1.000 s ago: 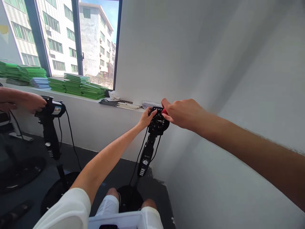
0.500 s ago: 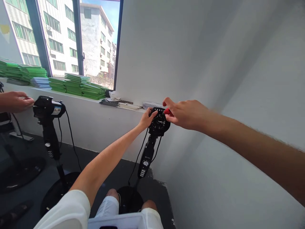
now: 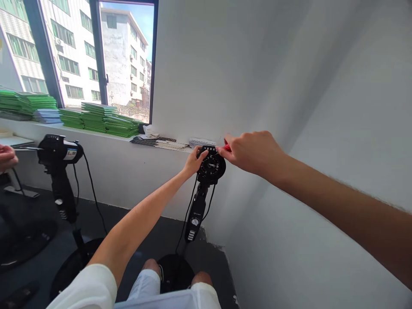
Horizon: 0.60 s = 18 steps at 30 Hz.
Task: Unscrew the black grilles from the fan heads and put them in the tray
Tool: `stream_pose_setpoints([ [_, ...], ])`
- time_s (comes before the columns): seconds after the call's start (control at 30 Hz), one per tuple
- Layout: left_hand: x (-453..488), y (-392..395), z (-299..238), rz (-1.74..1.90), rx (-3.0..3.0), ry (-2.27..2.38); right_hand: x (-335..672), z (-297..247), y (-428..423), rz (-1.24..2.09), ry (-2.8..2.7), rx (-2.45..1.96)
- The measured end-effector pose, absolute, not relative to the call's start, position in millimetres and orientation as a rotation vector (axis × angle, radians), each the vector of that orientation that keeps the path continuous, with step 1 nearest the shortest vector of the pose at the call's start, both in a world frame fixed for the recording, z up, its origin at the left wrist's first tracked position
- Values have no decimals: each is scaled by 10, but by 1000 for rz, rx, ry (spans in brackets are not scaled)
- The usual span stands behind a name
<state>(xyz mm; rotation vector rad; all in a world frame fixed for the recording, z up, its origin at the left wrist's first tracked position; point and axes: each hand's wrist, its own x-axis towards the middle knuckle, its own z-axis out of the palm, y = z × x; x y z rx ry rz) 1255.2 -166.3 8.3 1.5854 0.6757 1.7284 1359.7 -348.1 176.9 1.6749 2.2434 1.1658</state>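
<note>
A black stand fan without blades or grille stands before me, its round motor head point(image 3: 211, 166) facing me. My left hand point(image 3: 193, 161) grips the upper left rim of that head, thumb on the front face. At the upper right edge, my right hand point(image 3: 252, 150) is closed around the red handle of a screwdriver point(image 3: 227, 147). Most of the handle is hidden by the fingers, and the tip's exact seat cannot be made out. Below the head, the fan's control column point(image 3: 195, 219) carries a dial and several buttons.
Another person's hand point(image 3: 7, 158) holds a thin metal shaft against a second fan head point(image 3: 56, 148) at left. Green packets point(image 3: 96, 118) line the windowsill, with flat stacks point(image 3: 170, 143) nearer. Black cords point(image 3: 93, 189) hang down. A white wall point(image 3: 289, 223) borders my right.
My right hand has turned on the red handle and moved slightly left. My left hand keeps its hold on the fan head. The other person's hand has moved back leftward, baring a metal shaft.
</note>
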Motion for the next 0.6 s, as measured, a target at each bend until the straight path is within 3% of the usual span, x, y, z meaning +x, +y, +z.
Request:
stream_pose_setpoints([
  [0.23, 12550, -1658, 82, 1733, 1595, 691, 13599, 1762, -3507, 1235, 2215, 1672],
  [0.43, 12526, -1675, 114, 1729, 1600, 724, 13594, 1810, -3478, 891, 2331, 1627],
  [0.6, 12518, -1734, 153, 1737, 1588, 756, 13548, 1687, -3563, 1055, 2287, 1819],
])
